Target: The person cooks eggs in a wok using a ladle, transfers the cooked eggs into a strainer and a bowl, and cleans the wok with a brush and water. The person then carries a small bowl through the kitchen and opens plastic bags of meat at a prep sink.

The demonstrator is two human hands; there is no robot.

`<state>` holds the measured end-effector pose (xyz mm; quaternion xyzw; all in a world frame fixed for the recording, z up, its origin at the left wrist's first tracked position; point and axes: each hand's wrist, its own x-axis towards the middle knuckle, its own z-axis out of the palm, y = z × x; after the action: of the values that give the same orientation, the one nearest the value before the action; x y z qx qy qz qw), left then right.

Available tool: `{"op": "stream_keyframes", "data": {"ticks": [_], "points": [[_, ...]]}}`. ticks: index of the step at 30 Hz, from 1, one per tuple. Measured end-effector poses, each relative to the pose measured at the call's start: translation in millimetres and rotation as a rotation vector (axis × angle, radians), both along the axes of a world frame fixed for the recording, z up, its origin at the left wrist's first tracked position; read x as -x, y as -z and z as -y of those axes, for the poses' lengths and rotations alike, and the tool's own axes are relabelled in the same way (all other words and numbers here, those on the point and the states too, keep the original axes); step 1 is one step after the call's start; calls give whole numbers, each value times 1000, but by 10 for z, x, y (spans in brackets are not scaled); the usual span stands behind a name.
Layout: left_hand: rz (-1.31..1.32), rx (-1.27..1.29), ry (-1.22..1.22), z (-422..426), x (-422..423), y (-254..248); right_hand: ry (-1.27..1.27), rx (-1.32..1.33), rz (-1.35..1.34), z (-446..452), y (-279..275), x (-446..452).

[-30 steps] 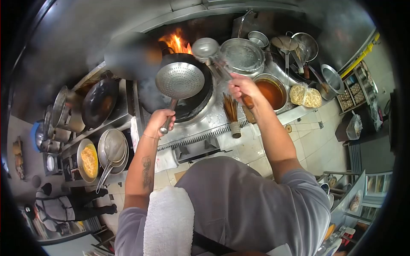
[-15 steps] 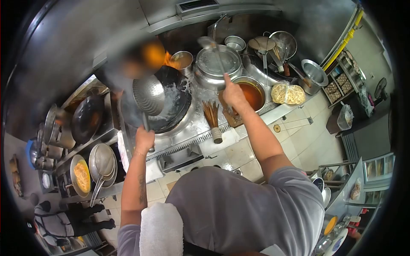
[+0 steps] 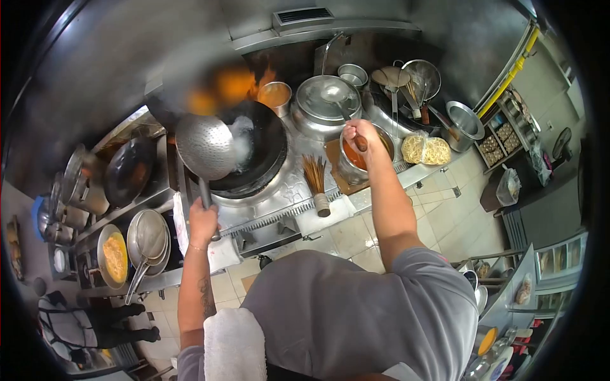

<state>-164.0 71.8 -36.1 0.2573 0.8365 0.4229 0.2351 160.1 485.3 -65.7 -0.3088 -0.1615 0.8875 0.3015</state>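
Note:
My left hand (image 3: 204, 222) is closed around the handle of a large perforated skimmer (image 3: 204, 147). The skimmer's round bowl is over the left part of a black wok (image 3: 267, 143), and steam rises beside it. My right hand (image 3: 361, 134) grips the wooden-ended handle of a ladle (image 3: 331, 94), its bowl above a metal pot with a lid (image 3: 309, 108). Under the right hand stands a pot of reddish-orange liquid (image 3: 353, 155), partly hidden by the hand and forearm. A bamboo brush (image 3: 315, 181) lies between the wok and that pot.
Flames (image 3: 265, 76) show behind the wok, near a small metal pot (image 3: 274, 96). A bag of noodles (image 3: 426, 150) lies right. Strainers (image 3: 148, 236) and a bowl of orange-yellow food (image 3: 114, 257) sit left. Another person (image 3: 82, 324) is at lower left.
The skimmer and my left hand have shifted left and slightly down. My right hand has moved right and down, bringing the ladle's bowl lower and nearer. Steam over the wok has thinned.

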Motion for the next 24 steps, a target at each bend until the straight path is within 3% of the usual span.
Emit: {"op": "stream_keyframes", "data": {"ticks": [6, 11, 14, 17, 18, 20, 22, 23, 24], "points": [[424, -111, 146, -323, 325, 52, -106, -112, -38, 802, -697, 218], [754, -54, 188, -666, 467, 5, -205, -223, 101, 1421, -751, 720], [827, -23, 208, -876, 535, 44, -344, -411, 254, 1590, -333, 1053], [874, -8, 236, -1033, 602, 162, -457, -906, 697, 1929, -308, 1208], [885, -10, 245, -1059, 624, 157, -458, -908, 701, 1861, -209, 1172], [867, -2, 232, -990, 650, 176, -53, -1811, 1142, 1655, 71, 986], [623, 50, 267, -881, 641, 198, -264, -1421, 1397, 1462, -385, 845], [446, 73, 314, -816, 688, 284, -236, -1365, 1477, 1285, -387, 763], [452, 65, 321, -716, 694, 337, -204, -1305, 1560, 1093, -343, 674]]}}
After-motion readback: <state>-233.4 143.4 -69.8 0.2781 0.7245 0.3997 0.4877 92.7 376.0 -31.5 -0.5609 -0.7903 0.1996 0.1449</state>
